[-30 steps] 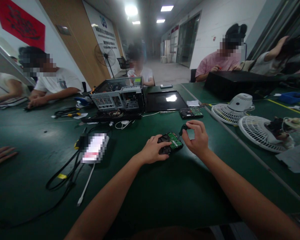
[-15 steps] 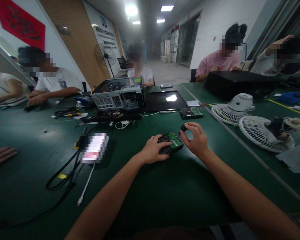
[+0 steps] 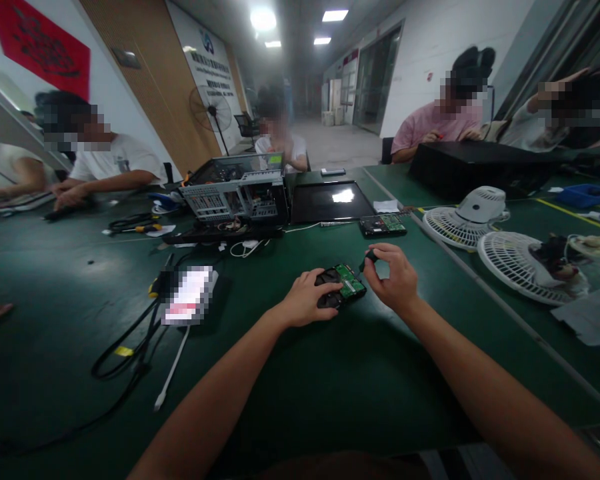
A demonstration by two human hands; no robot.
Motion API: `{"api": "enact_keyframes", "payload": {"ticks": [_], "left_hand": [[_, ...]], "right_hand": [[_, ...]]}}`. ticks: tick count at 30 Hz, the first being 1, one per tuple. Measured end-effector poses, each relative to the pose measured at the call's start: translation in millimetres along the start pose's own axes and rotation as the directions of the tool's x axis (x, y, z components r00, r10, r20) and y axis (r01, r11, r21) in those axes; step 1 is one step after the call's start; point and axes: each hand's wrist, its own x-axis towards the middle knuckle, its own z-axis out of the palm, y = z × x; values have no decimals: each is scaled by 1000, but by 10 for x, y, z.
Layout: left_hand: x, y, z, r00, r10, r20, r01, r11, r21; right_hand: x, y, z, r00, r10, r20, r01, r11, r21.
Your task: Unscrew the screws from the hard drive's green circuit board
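A hard drive (image 3: 351, 283) lies on the green table in front of me, its green circuit board facing up. My left hand (image 3: 307, 298) grips it from the left, thumb and fingers spread across its dark casing and pressing it down. Between the thumb and fingers of my right hand (image 3: 396, 277) is a small screwdriver (image 3: 369, 258) with a dark handle. Its thin shaft points down at the right edge of the board; whether the tip sits in a screw is too small to tell.
A second hard drive (image 3: 383, 225) lies beyond my hands, near a black flat panel (image 3: 330, 202) and an opened computer case (image 3: 235, 197). White fan parts (image 3: 525, 267) are on the right. A lit phone (image 3: 189, 295) and black cables (image 3: 125, 333) lie left. Several people sit around the table.
My right hand has turned the screwdriver a little, showing more of its handle. My left hand and the drive stay put. Another person's hand at the left edge has drawn back outward.
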Motion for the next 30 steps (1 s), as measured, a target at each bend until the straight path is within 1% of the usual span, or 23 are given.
{"api": "enact_keyframes", "payload": {"ticks": [5,9,11,16,23,30], "left_hand": [[6,-13,9,1000,7,2,-7,1000,10],[3,-5,5,1000,10,-6,-10,1000,16],[-2,0,1,1000,10,-12,-10,1000,13],[-7,2,-5,1000,8,-8,-7,1000,7],[1,-2,-2,1000,10,-4,-10,1000,3],[-13,12,-21,1000,-7,7,7,1000,-4]], "right_hand": [[-29,20,4,1000,18,3,-18,999,-44],[-25,17,10,999,5,43,-6,1000,26],[-26,12,21,999,4,41,-6,999,38],[-48,16,44,999,36,19,-35,999,-19],[-51,16,23,993,78,84,-80,997,14],[-43,15,33,996,87,20,-85,995,-55]]}}
